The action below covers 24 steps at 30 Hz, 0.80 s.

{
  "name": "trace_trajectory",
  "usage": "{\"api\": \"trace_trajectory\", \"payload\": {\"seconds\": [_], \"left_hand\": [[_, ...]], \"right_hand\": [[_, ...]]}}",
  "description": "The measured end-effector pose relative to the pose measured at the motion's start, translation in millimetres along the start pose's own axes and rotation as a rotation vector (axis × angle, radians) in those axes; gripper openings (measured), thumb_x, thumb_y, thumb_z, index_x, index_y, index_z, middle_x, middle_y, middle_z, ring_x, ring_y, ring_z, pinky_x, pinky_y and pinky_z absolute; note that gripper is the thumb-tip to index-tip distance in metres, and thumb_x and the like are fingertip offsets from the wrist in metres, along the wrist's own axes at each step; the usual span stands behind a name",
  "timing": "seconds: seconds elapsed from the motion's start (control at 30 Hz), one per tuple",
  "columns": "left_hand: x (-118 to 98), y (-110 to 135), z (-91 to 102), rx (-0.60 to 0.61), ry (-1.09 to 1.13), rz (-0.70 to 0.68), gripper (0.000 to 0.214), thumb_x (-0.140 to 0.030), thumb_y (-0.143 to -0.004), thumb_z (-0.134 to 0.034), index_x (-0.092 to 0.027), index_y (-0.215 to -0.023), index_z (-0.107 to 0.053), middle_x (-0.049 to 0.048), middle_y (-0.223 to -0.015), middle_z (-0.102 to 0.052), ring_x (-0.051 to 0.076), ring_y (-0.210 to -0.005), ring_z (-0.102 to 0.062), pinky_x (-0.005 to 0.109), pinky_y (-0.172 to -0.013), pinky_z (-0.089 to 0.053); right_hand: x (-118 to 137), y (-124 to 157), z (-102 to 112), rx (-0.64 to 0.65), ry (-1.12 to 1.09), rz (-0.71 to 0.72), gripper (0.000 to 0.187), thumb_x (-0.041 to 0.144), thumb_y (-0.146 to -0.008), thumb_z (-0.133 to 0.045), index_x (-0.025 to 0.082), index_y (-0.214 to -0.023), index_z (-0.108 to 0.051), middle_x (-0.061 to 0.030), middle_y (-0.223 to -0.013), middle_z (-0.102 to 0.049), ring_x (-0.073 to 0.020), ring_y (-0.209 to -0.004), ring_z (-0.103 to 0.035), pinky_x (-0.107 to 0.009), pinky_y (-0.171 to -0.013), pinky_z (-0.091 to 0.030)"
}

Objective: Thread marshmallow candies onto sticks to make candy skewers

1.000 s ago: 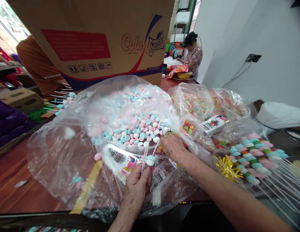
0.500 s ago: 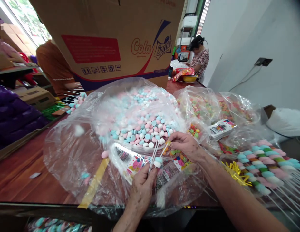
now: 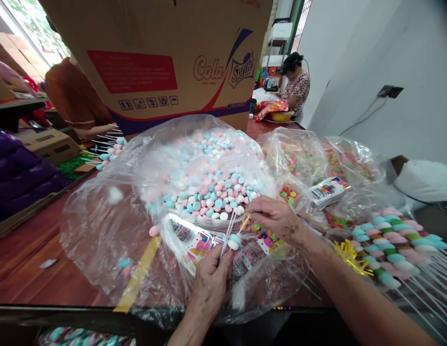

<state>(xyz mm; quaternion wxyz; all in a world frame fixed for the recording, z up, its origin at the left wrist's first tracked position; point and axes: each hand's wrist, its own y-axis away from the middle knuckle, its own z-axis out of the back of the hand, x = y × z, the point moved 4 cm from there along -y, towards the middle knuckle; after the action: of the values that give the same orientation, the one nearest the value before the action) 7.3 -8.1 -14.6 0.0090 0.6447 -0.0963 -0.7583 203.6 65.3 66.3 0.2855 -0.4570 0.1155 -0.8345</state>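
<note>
My left hand [image 3: 213,273] is closed around thin white sticks [image 3: 228,229] that point up and away from me. One of them carries a blue and a white marshmallow [image 3: 234,241] just above my fingers. At the tip of that stick, my right hand [image 3: 270,216] pinches a small yellowish gummy candy [image 3: 246,220], partly hidden by the fingers. Both hands are over a clear plastic bag [image 3: 90,230] spread on the table. Beyond them lies a heap of pink, blue and white marshmallows [image 3: 209,194]. Printed silver pouches [image 3: 194,238] lie beside my left hand.
A large cardboard box [image 3: 137,62] stands behind the heap. To the right are bags of gummies [image 3: 298,149], stacked pouches [image 3: 329,190], gold tinsel [image 3: 351,257] and finished marshmallow skewers [image 3: 392,240]. Another person [image 3: 297,86] works at the back; someone in brown [image 3: 74,93] is at left.
My right hand has shifted slightly left and down at the stick's tip. The left hand keeps its hold on the sticks. The whole view has shifted slightly.
</note>
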Motion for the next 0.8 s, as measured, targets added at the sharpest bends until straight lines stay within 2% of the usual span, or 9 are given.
{"api": "trace_trajectory", "payload": {"seconds": [0.1,0.27,0.33,0.47,0.67,0.73,0.8], "left_hand": [[1,-1,0.0,0.004,0.013,-0.016,0.035,-0.043,-0.091,-0.053,-0.021,-0.064,-0.048,-0.0069,-0.05,-0.039,0.011,-0.046,-0.033,0.023,-0.045,-0.023],[3,-2,-1.3,0.033,0.052,-0.019,0.035,-0.045,-0.091,-0.053,-0.021,-0.067,-0.05,-0.0076,-0.051,-0.038,0.01,-0.045,-0.03,0.023,-0.044,-0.02],[2,-1,-1.4,0.032,0.053,-0.013,0.036,-0.046,-0.091,-0.053,-0.021,-0.065,-0.049,-0.0079,-0.05,-0.037,0.009,-0.043,-0.029,0.023,-0.044,-0.02],[-1,-1,-1.4,0.014,0.044,-0.016,0.037,-0.045,-0.09,-0.054,-0.021,-0.062,-0.047,-0.0074,-0.05,-0.038,0.009,-0.043,-0.03,0.023,-0.044,-0.02],[-2,-1,-1.0,-0.002,0.039,-0.019,0.035,-0.044,-0.089,-0.054,-0.021,-0.062,-0.048,-0.0074,-0.049,-0.038,0.01,-0.043,-0.03,0.023,-0.044,-0.02],[-2,-2,-1.2,0.007,0.038,-0.027,0.035,-0.044,-0.089,-0.054,-0.021,-0.063,-0.049,-0.0075,-0.049,-0.038,0.01,-0.043,-0.031,0.023,-0.043,-0.02],[-3,-2,-1.2,0.011,0.036,-0.027,0.034,-0.044,-0.089,-0.053,-0.021,-0.064,-0.05,-0.0076,-0.049,-0.038,0.01,-0.043,-0.03,0.023,-0.043,-0.021]], "right_hand": [[-6,2,-3,-0.022,-0.102,-0.082,0.014,0.019,-0.084,-0.059,0.019,-0.089,-0.071,-0.0039,-0.089,-0.069,-0.0153,-0.083,-0.064,-0.029,-0.08,-0.05],[-25,9,-14,-0.076,-0.454,-0.388,0.013,0.027,-0.079,-0.067,0.018,-0.088,-0.069,-0.0017,-0.08,-0.069,-0.015,-0.07,-0.064,-0.028,-0.066,-0.051],[-27,9,-14,-0.097,-0.499,-0.414,0.013,0.027,-0.077,-0.069,0.018,-0.087,-0.07,-0.0014,-0.079,-0.069,-0.0152,-0.071,-0.064,-0.028,-0.067,-0.051],[-22,7,-12,-0.097,-0.424,-0.308,0.009,0.023,-0.078,-0.067,0.018,-0.085,-0.071,-0.0021,-0.084,-0.069,-0.0151,-0.076,-0.063,-0.028,-0.07,-0.051],[-4,3,-7,0.003,-0.114,0.053,0.014,0.017,-0.087,-0.06,0.02,-0.091,-0.074,-0.0045,-0.089,-0.069,-0.0162,-0.086,-0.064,-0.031,-0.081,-0.05],[-4,2,-5,-0.008,-0.087,0.091,0.013,0.02,-0.089,-0.061,0.021,-0.093,-0.074,-0.0048,-0.09,-0.07,-0.0163,-0.087,-0.065,-0.031,-0.082,-0.05],[-8,2,-2,-0.051,-0.099,0.058,0.013,0.022,-0.089,-0.063,0.02,-0.095,-0.074,-0.0054,-0.091,-0.07,-0.0163,-0.086,-0.065,-0.03,-0.081,-0.051]]}}
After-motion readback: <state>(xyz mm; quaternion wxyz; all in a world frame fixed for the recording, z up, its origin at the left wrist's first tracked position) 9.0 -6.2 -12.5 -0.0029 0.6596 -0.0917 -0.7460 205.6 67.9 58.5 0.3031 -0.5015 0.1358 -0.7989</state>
